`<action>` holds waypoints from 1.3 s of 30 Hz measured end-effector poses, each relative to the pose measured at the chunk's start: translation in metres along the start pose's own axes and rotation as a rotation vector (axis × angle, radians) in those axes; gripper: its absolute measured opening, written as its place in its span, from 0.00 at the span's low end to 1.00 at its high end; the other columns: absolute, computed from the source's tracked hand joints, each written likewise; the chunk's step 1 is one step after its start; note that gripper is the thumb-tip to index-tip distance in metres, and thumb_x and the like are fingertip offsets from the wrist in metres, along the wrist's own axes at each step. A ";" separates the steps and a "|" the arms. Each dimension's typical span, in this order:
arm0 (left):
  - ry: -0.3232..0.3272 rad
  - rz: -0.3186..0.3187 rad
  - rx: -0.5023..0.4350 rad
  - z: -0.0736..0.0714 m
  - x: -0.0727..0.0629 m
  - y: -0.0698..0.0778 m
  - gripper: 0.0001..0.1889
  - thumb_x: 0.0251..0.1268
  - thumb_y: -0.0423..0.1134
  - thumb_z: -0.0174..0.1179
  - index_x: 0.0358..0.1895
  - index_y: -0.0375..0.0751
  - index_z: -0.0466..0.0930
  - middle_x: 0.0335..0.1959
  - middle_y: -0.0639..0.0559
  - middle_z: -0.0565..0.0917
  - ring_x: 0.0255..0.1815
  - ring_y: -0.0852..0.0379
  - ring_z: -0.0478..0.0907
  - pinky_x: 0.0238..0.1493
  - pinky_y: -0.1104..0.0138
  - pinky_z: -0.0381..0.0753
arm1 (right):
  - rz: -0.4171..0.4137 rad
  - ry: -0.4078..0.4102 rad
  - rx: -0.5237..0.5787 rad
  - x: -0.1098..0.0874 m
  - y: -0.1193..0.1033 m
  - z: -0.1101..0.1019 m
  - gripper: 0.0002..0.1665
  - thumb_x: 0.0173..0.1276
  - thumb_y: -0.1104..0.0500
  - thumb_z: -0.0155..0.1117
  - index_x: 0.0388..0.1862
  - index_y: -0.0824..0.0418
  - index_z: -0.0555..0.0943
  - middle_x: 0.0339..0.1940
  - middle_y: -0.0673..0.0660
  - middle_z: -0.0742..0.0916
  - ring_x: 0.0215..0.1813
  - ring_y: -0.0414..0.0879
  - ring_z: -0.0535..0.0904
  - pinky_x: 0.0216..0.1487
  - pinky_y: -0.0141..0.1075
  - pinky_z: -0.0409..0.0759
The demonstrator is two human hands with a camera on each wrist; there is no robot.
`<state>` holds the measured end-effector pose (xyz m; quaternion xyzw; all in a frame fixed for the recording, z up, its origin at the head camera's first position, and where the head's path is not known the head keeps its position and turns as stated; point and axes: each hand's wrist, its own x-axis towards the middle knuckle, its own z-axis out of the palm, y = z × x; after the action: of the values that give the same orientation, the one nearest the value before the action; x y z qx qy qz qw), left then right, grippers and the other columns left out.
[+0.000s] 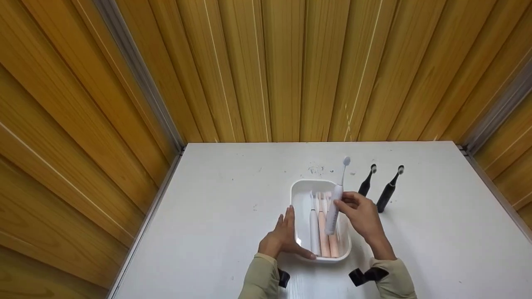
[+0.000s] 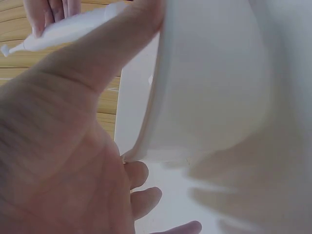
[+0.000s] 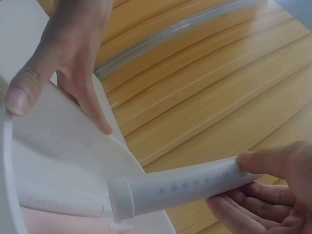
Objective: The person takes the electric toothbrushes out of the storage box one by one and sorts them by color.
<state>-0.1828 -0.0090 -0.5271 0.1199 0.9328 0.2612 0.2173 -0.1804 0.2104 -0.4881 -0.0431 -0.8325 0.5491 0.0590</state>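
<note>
In the head view a white electric toothbrush (image 1: 335, 207) is pinched between the thumb and fingers of my right hand (image 1: 365, 216), its brush head pointing up and away. It is held over the right side of a white tray (image 1: 294, 187). My left hand (image 1: 284, 234) rests against the tray's left side, fingers extended, thumb on the near rim. Inside the tray lie another white toothbrush (image 1: 314, 232) and pink toothbrushes (image 1: 323, 236), side by side. The right wrist view shows the held toothbrush's handle (image 3: 180, 190) with a row of small marks, its base by the tray.
Two black electric toothbrushes (image 1: 386, 193) (image 1: 365, 185) lie on the white table (image 1: 216, 216) right of the tray, beyond my right hand. Wood-patterned panels (image 1: 282, 70) stand along the table's far edge and sides.
</note>
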 end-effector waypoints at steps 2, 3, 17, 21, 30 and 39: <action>-0.002 0.002 0.004 0.000 0.000 0.000 0.76 0.27 0.63 0.79 0.77 0.40 0.33 0.79 0.44 0.42 0.78 0.42 0.43 0.71 0.50 0.62 | -0.004 0.017 -0.011 -0.002 0.001 -0.006 0.28 0.65 0.50 0.67 0.56 0.66 0.78 0.51 0.65 0.85 0.53 0.53 0.83 0.50 0.32 0.81; -0.003 0.005 0.007 0.000 0.000 0.000 0.76 0.27 0.62 0.79 0.77 0.40 0.32 0.79 0.44 0.42 0.78 0.42 0.43 0.71 0.50 0.62 | -0.005 0.024 -0.012 -0.003 0.001 -0.009 0.28 0.65 0.49 0.66 0.57 0.66 0.78 0.52 0.64 0.85 0.53 0.51 0.83 0.51 0.32 0.80; -0.009 0.025 0.004 0.000 0.001 -0.002 0.77 0.27 0.63 0.79 0.77 0.39 0.31 0.79 0.42 0.41 0.78 0.41 0.42 0.73 0.51 0.60 | -0.035 0.226 -0.037 -0.014 0.011 -0.042 0.24 0.66 0.50 0.65 0.56 0.63 0.78 0.52 0.59 0.85 0.43 0.23 0.78 0.53 0.26 0.78; -0.007 0.031 -0.007 -0.001 0.001 -0.001 0.77 0.27 0.62 0.79 0.77 0.39 0.31 0.79 0.42 0.41 0.78 0.41 0.42 0.73 0.50 0.59 | -0.016 0.278 -0.053 -0.017 0.018 -0.047 0.24 0.66 0.50 0.65 0.55 0.63 0.79 0.52 0.60 0.85 0.43 0.23 0.77 0.56 0.31 0.76; -0.012 0.025 -0.029 -0.001 0.000 -0.002 0.77 0.28 0.61 0.80 0.77 0.40 0.31 0.79 0.43 0.40 0.78 0.41 0.41 0.73 0.50 0.59 | -0.029 0.364 -0.065 -0.018 0.041 -0.044 0.22 0.64 0.55 0.68 0.52 0.66 0.79 0.49 0.63 0.85 0.41 0.21 0.75 0.44 0.12 0.73; -0.014 0.012 -0.047 0.001 0.002 -0.002 0.77 0.27 0.61 0.80 0.77 0.41 0.31 0.79 0.43 0.40 0.79 0.41 0.41 0.73 0.50 0.57 | -0.055 0.426 -0.055 -0.016 0.066 -0.036 0.19 0.61 0.61 0.70 0.49 0.67 0.79 0.46 0.64 0.85 0.43 0.25 0.78 0.43 0.13 0.75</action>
<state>-0.1840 -0.0103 -0.5295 0.1219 0.9242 0.2837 0.2249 -0.1586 0.2670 -0.5352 -0.1371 -0.8169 0.5027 0.2472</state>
